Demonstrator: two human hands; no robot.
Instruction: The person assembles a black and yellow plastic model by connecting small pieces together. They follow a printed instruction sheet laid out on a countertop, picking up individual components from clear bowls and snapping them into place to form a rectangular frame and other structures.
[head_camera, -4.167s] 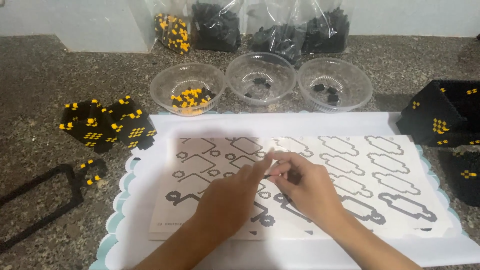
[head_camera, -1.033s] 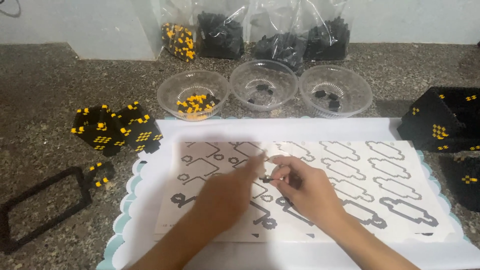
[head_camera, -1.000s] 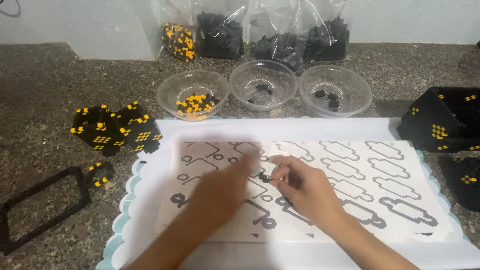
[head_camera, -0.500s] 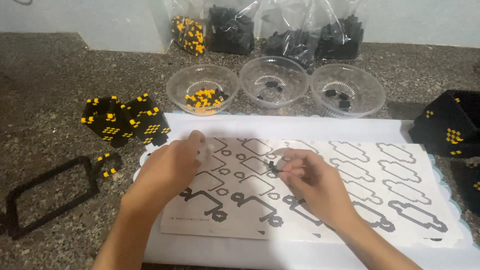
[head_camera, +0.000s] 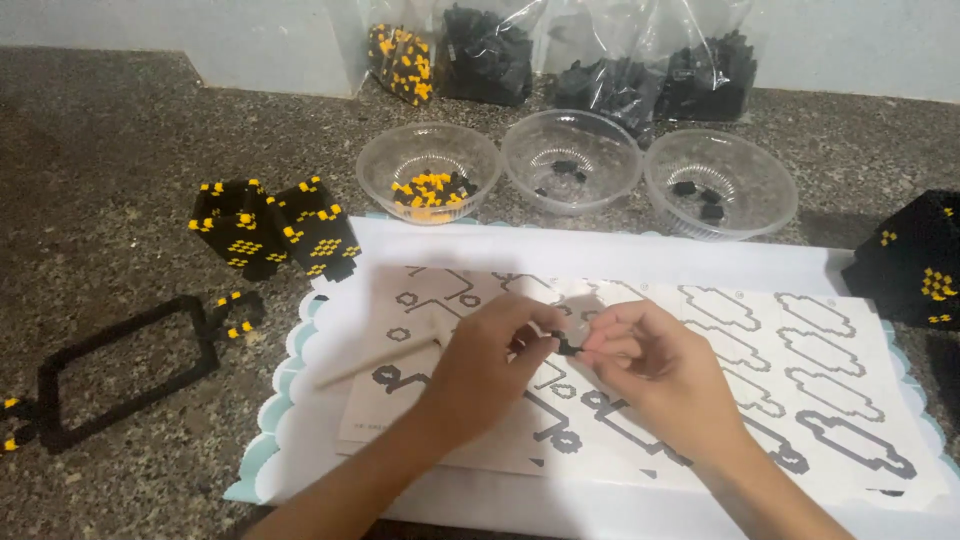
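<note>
Left hand: the left hand (head_camera: 487, 362) is held over the middle of the sheet, fingers curled in narrowly, with a thin pale stick (head_camera: 375, 362) gripped and its fingertips closed on the left end of a small black piece (head_camera: 562, 347).
Right hand: the right hand (head_camera: 655, 372) is set just right of the left one, fingers pinched narrowly on the right end of the same piece.
Piece: the small black piece is held between both hands, above the middle of the sheet; its exact shape cannot be told.
Stick: it runs from the left hand out to the left, its far end lying low over the tray's left part.
Sheet: a white sheet (head_camera: 800, 350) printed with grey and black outlines is laid on the tray, under both hands.
Tray: a white tray (head_camera: 300, 330) with a pale blue scalloped rim is set on the speckled counter (head_camera: 120, 150).
Bowls: three clear bowls are lined up beyond the tray; the left bowl (head_camera: 429, 171) is filled with yellow and black bits, the middle bowl (head_camera: 571, 160) and right bowl (head_camera: 720, 182) hold a few black bits.
Bags: clear bags (head_camera: 560, 60) of black and yellow pieces are stood at the far wall.
Left of tray: black-and-yellow built blocks (head_camera: 272, 226) are seen near the tray's far left corner, and a black frame (head_camera: 120, 365) is laid nearer, well left.
Right edge: a black block (head_camera: 915, 262) with yellow dots is partly seen.
</note>
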